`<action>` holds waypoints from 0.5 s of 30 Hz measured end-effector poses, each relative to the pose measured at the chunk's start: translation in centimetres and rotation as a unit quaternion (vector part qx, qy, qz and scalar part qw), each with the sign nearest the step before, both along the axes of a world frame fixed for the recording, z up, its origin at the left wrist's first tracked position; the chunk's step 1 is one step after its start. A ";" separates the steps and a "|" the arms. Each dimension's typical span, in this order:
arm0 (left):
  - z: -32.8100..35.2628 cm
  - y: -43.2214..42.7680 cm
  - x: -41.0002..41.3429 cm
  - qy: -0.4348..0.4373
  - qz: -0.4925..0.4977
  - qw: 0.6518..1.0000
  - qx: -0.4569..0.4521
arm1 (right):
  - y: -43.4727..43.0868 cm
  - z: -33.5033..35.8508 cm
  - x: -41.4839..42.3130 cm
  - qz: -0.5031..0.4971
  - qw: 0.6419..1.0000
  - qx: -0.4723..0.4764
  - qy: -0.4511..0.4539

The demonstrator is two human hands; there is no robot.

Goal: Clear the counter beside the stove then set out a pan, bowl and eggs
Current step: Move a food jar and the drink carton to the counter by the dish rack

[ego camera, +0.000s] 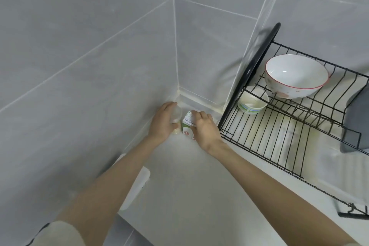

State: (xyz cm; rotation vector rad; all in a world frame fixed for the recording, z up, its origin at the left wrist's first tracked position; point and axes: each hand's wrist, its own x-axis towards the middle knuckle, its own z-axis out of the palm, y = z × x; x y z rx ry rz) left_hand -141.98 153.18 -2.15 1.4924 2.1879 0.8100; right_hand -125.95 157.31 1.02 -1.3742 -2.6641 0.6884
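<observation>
1. Both arms reach into the far corner of the white counter (189,181), where two grey tiled walls (89,46) meet.
2. The left hand (161,124) grips a small clear tub (177,115); its fingers curl round the tub's side, close against the left wall.
3. The right hand (206,129) holds a small white-and-green carton (187,126) with red print. Its fingers bend over the carton's top edge, and the carton stands upright just beside the tub. Whether the two touch cannot be told.
4. The bowl (295,74) — white with a red rim — sits mouth up and slightly tilted on the upper tier of a black wire dish rack (269,146), to the right of the hands and well apart from them.
5. On the rack's lower tier, below and left of the bowl, stands a paper cup (252,104) with a green band.
6. A black-rimmed round piece (259,56) stands on edge at the rack's left end, leaning towards the wall — whether it is a pan or a lid cannot be told.
7. A dark grey object (355,118) hangs at the rack's right side, partly cut off by the frame.
8. A flat white object (140,181) lies under the left forearm, near the left wall.
</observation>
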 end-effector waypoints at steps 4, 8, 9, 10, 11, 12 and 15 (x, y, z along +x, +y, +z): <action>0.2 -0.4 0.1 -0.015 -0.006 1.000 -0.010 | -0.4 0.6 0.5 0.001 1.000 -0.005 0.016; 1.4 -2.0 0.0 -0.001 -0.009 1.000 0.008 | -1.8 2.1 1.1 -0.016 0.999 0.017 0.049; 2.1 -2.8 0.1 0.002 -0.010 1.000 0.021 | -2.5 2.6 1.3 -0.022 0.998 0.023 0.055; 2.6 -3.4 0.3 0.003 -0.008 0.999 0.034 | -3.0 3.1 1.5 -0.029 0.997 0.026 0.065; 3.2 -4.1 0.4 0.000 -0.003 0.999 0.043 | -3.5 3.5 1.7 -0.037 0.996 0.025 0.075; 3.9 -5.2 0.7 -0.001 -0.005 0.999 0.054 | -4.5 3.9 2.1 -0.046 0.994 0.027 0.091; 6.0 -8.2 1.9 0.004 -0.014 0.996 0.084 | -7.1 4.9 3.6 -0.070 0.990 0.031 0.121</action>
